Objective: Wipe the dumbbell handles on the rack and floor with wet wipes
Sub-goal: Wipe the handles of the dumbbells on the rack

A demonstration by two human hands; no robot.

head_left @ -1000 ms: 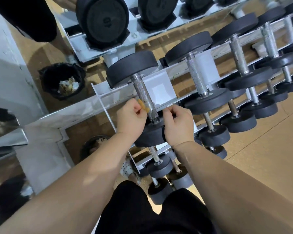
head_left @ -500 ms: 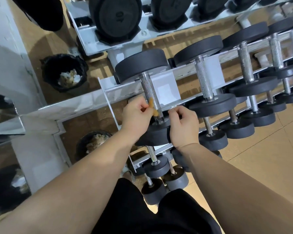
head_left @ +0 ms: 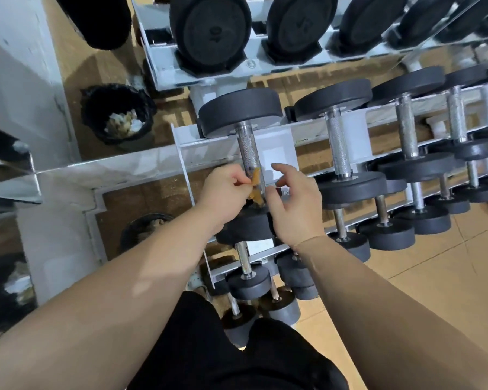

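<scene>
Far left, a black bin [head_left: 116, 116] is sitting on the floor with crumpled waste inside. Now the left hand [head_left: 223, 190] is pinching an orange-stained wipe [head_left: 254, 182] and holding it against the lower end of the knurled dumbbell handle [head_left: 248, 153], which is lying across the white rack [head_left: 206, 144]. The right hand [head_left: 293, 206] is hovering just beside that handle, fingers loose and spread, gripping nothing. More dumbbells [head_left: 338, 147] are lining the rack rightward.

Near end of handle [head_left: 248, 153] behind orange wipe [head_left: 255, 180]
</scene>
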